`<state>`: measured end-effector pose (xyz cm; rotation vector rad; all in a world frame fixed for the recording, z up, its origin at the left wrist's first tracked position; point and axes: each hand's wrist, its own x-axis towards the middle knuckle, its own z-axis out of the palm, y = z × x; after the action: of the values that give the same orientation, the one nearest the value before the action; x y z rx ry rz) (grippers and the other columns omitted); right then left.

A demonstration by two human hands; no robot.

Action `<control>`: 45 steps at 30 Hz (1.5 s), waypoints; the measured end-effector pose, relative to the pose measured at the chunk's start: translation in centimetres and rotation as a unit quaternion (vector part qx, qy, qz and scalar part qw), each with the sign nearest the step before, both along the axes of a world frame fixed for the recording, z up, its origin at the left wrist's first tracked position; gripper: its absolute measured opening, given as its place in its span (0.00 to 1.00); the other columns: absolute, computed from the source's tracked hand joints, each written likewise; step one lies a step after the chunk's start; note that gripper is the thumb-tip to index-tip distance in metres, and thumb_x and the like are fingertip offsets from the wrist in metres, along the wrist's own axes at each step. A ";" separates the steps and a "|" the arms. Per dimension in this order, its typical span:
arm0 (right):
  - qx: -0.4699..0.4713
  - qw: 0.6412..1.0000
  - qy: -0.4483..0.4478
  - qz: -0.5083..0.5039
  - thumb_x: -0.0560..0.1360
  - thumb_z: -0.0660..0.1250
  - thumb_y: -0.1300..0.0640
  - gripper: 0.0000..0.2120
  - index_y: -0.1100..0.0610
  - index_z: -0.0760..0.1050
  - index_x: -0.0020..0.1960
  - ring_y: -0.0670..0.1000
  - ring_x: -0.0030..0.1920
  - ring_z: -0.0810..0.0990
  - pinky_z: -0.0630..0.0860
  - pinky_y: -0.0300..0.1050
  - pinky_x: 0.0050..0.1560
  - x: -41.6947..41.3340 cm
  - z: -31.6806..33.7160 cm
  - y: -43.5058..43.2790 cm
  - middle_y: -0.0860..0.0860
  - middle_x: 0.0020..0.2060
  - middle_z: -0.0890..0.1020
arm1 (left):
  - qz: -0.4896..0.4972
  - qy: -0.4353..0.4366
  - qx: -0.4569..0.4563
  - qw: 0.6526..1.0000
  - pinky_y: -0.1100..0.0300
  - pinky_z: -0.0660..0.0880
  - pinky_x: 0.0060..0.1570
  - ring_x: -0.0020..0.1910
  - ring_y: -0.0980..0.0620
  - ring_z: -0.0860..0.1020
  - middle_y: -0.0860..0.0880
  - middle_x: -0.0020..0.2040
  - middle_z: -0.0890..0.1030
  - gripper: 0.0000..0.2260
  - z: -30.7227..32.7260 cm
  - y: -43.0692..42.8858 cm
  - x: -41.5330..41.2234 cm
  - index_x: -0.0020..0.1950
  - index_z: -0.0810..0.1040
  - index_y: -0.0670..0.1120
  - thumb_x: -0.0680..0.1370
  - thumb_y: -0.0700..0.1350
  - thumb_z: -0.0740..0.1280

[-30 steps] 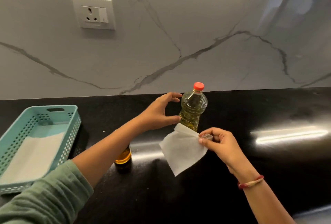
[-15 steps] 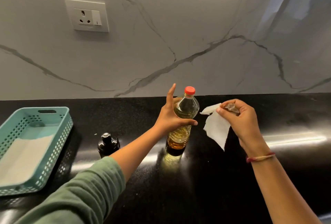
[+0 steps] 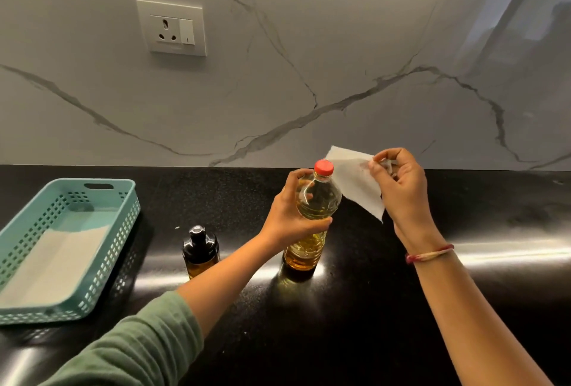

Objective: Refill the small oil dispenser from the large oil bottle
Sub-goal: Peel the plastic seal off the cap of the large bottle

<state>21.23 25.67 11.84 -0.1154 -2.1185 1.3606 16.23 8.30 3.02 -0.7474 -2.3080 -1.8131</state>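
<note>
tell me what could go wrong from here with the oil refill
1. The right hand is busy pinching a tissue, so unscrewing the red cap may be awkward, and the tissue could drag over the bottle's mouth.
2. The left hand alone grips the big bottle; if its surface is oily, it may slip on the glossy counter.
3. The small dispenser is capped and stands close to the left forearm, which might knock it.

Black polished countertop (image 3: 355,324), glossy, with bright streaks of reflected light; teal perforated plastic basket (image 3: 102,274) at far left, slotted handle at its far end, white paper sheet (image 3: 52,265) lying flat inside; white marble-look backsplash (image 3: 340,45) with grey veins; white wall socket with switch (image 3: 171,27) upper left
</note>
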 end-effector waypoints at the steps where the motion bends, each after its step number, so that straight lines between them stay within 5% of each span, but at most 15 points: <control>1: 0.015 1.000 0.008 0.006 0.77 0.66 0.57 0.06 0.56 0.71 0.52 0.42 0.41 0.76 0.74 0.30 0.38 -0.2 0.2 -0.6 0.46 0.42 0.76 | 0.002 0.001 -0.001 1.000 0.53 0.78 0.57 0.56 0.55 0.79 0.53 0.59 0.78 0.37 0.0 -0.2 0.1 0.64 0.64 0.60 0.63 0.43 0.80; 6: 0.199 0.972 0.075 0.099 0.81 0.59 0.59 0.12 0.60 0.65 0.64 0.42 0.39 0.77 0.74 0.28 0.32 -0.2 0.7 -3.7 0.51 0.52 0.74 | 0.005 -0.005 0.005 1.000 0.51 0.79 0.55 0.53 0.54 0.81 0.53 0.57 0.79 0.36 0.0 -0.5 0.4 0.64 0.65 0.58 0.63 0.43 0.80; 8: 0.275 0.948 0.092 0.134 0.81 0.56 0.55 0.18 0.59 0.61 0.69 0.46 0.45 0.80 0.77 0.29 0.40 0.1 0.5 -4.4 0.57 0.56 0.76 | 0.000 -0.010 0.007 1.000 0.52 0.79 0.54 0.52 0.55 0.81 0.53 0.57 0.80 0.36 0.1 -0.6 0.5 0.64 0.65 0.58 0.63 0.43 0.80; 11: 0.361 0.921 0.090 0.118 0.80 0.54 0.52 0.22 0.53 0.57 0.72 0.52 0.55 0.80 0.76 0.58 0.60 0.6 -0.3 -4.4 0.59 0.57 0.79 | 0.000 -0.004 0.002 1.000 0.57 0.78 0.54 0.53 0.57 0.80 0.54 0.58 0.79 0.36 0.2 -0.6 0.6 0.64 0.65 0.57 0.63 0.43 0.80; 14: 0.348 0.925 0.100 0.113 0.80 0.55 0.52 0.23 0.52 0.56 0.73 0.45 0.54 0.74 0.77 0.65 0.55 1.2 -0.5 -4.0 0.60 0.58 0.78 | 0.001 -0.003 0.002 1.000 0.54 0.79 0.55 0.54 0.56 0.80 0.54 0.58 0.79 0.36 0.1 -0.7 0.6 0.64 0.65 0.58 0.63 0.44 0.80; 22: 0.318 0.931 0.077 0.160 0.80 0.52 0.46 0.23 0.48 0.54 0.73 0.52 0.58 0.77 0.78 0.61 0.57 0.7 -0.1 -4.1 0.60 0.60 0.75 | -0.001 -0.005 0.002 1.000 0.57 0.78 0.55 0.55 0.57 0.79 0.55 0.59 0.77 0.36 0.3 -0.7 0.7 0.64 0.65 0.60 0.63 0.44 0.80; 27: 0.294 0.942 0.074 0.144 0.81 0.55 0.52 0.22 0.47 0.55 0.73 0.52 0.55 0.77 0.82 0.46 0.47 0.7 -0.5 -2.8 0.60 0.61 0.74 | 0.003 -0.008 0.007 1.000 0.57 0.79 0.55 0.55 0.57 0.79 0.55 0.58 0.78 0.36 0.3 -0.6 0.8 0.63 0.65 0.60 0.63 0.44 0.80; 31: 0.287 0.945 0.037 0.155 0.80 0.55 0.52 0.23 0.50 0.57 0.75 0.52 0.56 0.77 0.80 0.39 0.48 0.2 -0.4 -2.9 0.59 0.62 0.73 | 0.003 -0.003 0.006 1.000 0.54 0.79 0.56 0.56 0.55 0.80 0.54 0.59 0.77 0.37 0.2 -0.5 0.7 0.63 0.64 0.62 0.63 0.44 0.80; 34: 0.229 0.960 0.062 0.149 0.80 0.57 0.57 0.19 0.52 0.64 0.71 0.41 0.56 0.75 0.77 0.32 0.50 0.7 -0.6 -3.0 0.50 0.61 0.74 | 0.005 -0.008 0.002 1.000 0.54 0.79 0.56 0.56 0.55 0.79 0.54 0.59 0.77 0.37 0.2 -0.6 0.7 0.63 0.64 0.62 0.63 0.43 0.80; 36: 0.100 0.989 0.066 0.088 0.81 0.58 0.60 0.14 0.53 0.73 0.65 0.36 0.55 0.76 0.76 0.30 0.47 1.0 -0.8 -2.8 0.47 0.58 0.77 | 0.005 -0.013 0.001 1.000 0.53 0.79 0.56 0.56 0.54 0.79 0.54 0.60 0.76 0.37 0.3 -0.6 0.8 0.63 0.64 0.62 0.63 0.43 0.80; 40: -0.165 0.985 -0.026 0.048 0.80 0.61 0.58 0.09 0.50 0.79 0.50 0.50 0.56 0.78 0.78 0.43 0.51 0.8 -1.9 -3.0 0.48 0.49 0.81 | 0.002 -0.013 -0.009 1.000 0.50 0.78 0.58 0.59 0.53 0.78 0.54 0.61 0.76 0.37 0.3 -0.5 0.7 0.63 0.63 0.63 0.63 0.45 0.80; 45: -0.194 0.970 -0.107 0.102 0.81 0.58 0.56 0.12 0.57 0.80 0.54 0.57 0.59 0.78 0.76 0.44 0.53 0.5 -2.8 -4.0 0.56 0.51 0.82 | 0.001 -0.012 -0.012 1.000 0.49 0.78 0.58 0.58 0.53 0.78 0.55 0.59 0.76 0.36 0.3 -0.5 0.6 0.62 0.62 0.64 0.64 0.45 0.80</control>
<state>21.74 21.67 8.99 -0.2153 -2.0503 1.9560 16.82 7.81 3.33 -0.7303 -2.3492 -1.8056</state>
